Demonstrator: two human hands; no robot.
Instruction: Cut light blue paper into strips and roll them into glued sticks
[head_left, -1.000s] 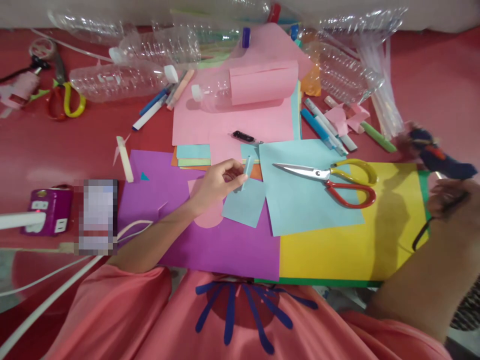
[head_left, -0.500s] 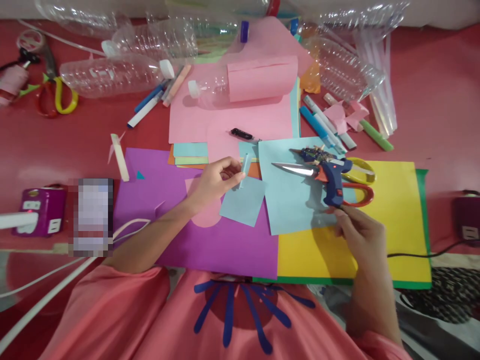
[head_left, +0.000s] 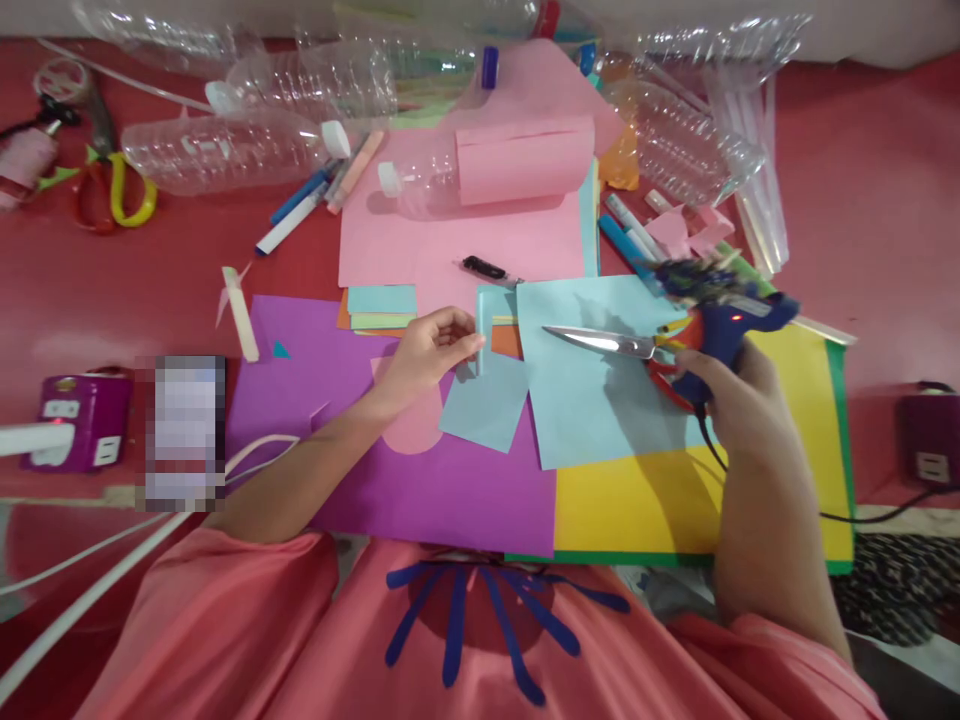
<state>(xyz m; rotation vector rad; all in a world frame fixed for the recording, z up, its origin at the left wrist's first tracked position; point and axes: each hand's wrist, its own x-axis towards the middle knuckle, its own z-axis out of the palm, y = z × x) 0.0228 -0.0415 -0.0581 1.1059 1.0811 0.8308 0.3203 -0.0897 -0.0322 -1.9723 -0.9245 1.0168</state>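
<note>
There's your left hand, pinching the pale blue strip mid-scene, at the far edge of a small blue square on purple paper; over right, your right hand grips the blue glue gun above the scissors.

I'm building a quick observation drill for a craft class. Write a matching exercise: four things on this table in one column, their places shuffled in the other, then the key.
Column 1
1. Glue gun
2. Thin light blue strip
3. Scissors with the bare silver blades
4. Pink-wrapped bottle

Column 2
A. Lying on its side on a pink sheet
B. Held in the left hand
C. Blades lying over the large light blue sheet
D. Held in the right hand

Pairs: 1-D, 2-B, 3-C, 4-A
</note>
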